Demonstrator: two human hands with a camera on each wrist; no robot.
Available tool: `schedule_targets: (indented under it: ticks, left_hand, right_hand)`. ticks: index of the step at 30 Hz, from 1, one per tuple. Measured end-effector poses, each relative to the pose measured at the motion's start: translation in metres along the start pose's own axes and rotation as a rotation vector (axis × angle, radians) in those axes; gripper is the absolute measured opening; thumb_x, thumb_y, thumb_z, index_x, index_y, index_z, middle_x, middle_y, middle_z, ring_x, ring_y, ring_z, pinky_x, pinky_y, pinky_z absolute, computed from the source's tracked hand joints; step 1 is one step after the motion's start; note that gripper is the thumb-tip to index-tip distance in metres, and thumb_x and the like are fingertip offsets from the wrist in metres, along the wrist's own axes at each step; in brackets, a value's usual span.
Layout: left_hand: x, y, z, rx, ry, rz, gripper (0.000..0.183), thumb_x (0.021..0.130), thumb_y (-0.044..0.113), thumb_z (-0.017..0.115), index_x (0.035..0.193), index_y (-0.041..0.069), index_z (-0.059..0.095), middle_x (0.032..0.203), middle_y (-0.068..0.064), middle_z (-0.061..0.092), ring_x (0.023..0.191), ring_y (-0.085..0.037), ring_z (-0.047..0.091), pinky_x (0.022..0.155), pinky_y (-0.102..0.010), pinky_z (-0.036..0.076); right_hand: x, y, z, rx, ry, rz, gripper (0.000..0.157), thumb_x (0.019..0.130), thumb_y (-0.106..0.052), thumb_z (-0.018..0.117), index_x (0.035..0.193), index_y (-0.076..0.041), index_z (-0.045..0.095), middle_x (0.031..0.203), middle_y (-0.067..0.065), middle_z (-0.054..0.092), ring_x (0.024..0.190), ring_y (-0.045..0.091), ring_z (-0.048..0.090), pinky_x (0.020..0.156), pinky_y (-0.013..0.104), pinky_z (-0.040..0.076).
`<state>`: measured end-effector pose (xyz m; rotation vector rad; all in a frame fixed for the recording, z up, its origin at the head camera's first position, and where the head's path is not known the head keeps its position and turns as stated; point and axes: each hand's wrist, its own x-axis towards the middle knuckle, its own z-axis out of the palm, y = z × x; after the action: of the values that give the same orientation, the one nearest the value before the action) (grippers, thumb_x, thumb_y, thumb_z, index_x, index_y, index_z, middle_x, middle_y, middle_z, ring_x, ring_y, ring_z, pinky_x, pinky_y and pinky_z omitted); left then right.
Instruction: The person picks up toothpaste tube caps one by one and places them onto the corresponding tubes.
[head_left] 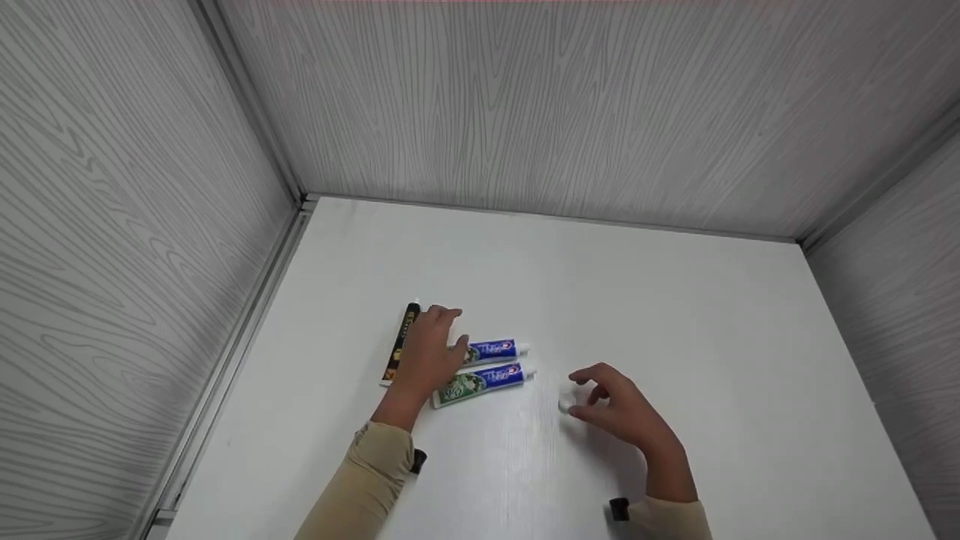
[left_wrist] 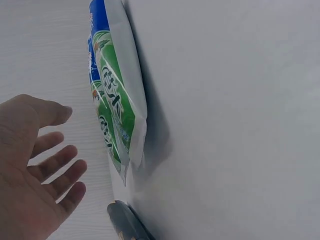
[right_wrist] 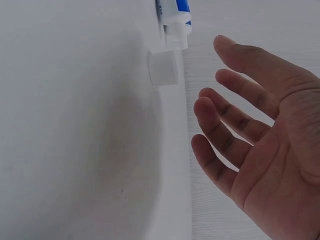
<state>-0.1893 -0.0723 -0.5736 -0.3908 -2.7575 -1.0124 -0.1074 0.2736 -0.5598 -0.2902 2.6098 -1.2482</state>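
loose-fingered left hand (head_left: pixel 429 349) and right hand (head_left: pixel 621 409); only right wrist view shows the white cap (right_wrist: pixel 164 69) untouched.

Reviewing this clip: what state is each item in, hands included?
Black tube: lying flat, partly hidden.
Nearer blue-green tube: lying flat, nozzle uncovered.
Farther blue-green tube: lying flat, partly hidden.
White cap: loose, resting on the table.
Left hand: empty, fingers apart.
Right hand: empty, fingers loosely bent.

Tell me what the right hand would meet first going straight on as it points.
Probably the small white cap on the table, just ahead of the right hand, though depth is hard to judge.
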Motion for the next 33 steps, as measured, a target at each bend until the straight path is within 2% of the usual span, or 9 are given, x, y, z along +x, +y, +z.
schedule_targets:
  ticks: [3,8,13,21,33]
  left_hand:
    - [0.001,-0.001,0.0,0.009,0.056,-0.048,0.048,0.097,0.022,0.078,0.139,0.001,0.066,0.127,-0.017,0.065,0.118,-0.035,0.063,0.105,-0.051,0.052]
    - [0.002,-0.004,0.0,0.052,0.109,-0.142,0.053,0.095,0.026,0.079,0.139,0.0,0.065,0.13,-0.02,0.061,0.122,-0.038,0.059,0.105,-0.053,0.048]
    - [0.002,-0.008,-0.001,0.072,0.119,-0.21,0.057,0.094,0.029,0.079,0.14,0.0,0.063,0.13,-0.02,0.059,0.123,-0.04,0.056,0.106,-0.053,0.045]
    - [0.002,-0.015,-0.001,0.084,0.141,-0.256,0.059,0.095,0.032,0.078,0.141,-0.001,0.062,0.133,-0.021,0.059,0.123,-0.041,0.057,0.105,-0.054,0.046]
    - [0.001,-0.019,0.0,0.119,0.114,-0.34,0.061,0.094,0.028,0.08,0.144,0.0,0.059,0.133,-0.023,0.058,0.121,-0.042,0.058,0.099,-0.055,0.051]
  right_hand:
    - [0.0,0.001,0.001,0.01,-0.003,0.017,0.054,0.087,-0.024,0.089,0.136,-0.015,0.068,0.131,0.006,0.067,0.097,0.019,0.064,0.078,0.031,0.053]
    - [0.0,0.004,0.003,0.008,-0.004,0.026,0.055,0.086,-0.023,0.09,0.135,-0.014,0.068,0.13,0.006,0.067,0.096,0.019,0.064,0.075,0.029,0.054]
    - [0.002,0.008,0.003,0.008,-0.01,0.018,0.054,0.086,-0.023,0.09,0.135,-0.013,0.068,0.129,0.008,0.067,0.097,0.021,0.063,0.074,0.028,0.054]
    - [0.002,0.011,0.005,0.02,-0.012,0.053,0.052,0.085,-0.022,0.09,0.132,-0.014,0.069,0.128,0.007,0.067,0.101,0.024,0.063,0.076,0.032,0.054]
    - [0.005,0.006,0.012,-0.012,-0.029,0.069,0.05,0.083,-0.018,0.09,0.129,-0.014,0.071,0.115,0.004,0.069,0.1,0.021,0.06,0.081,0.033,0.053]
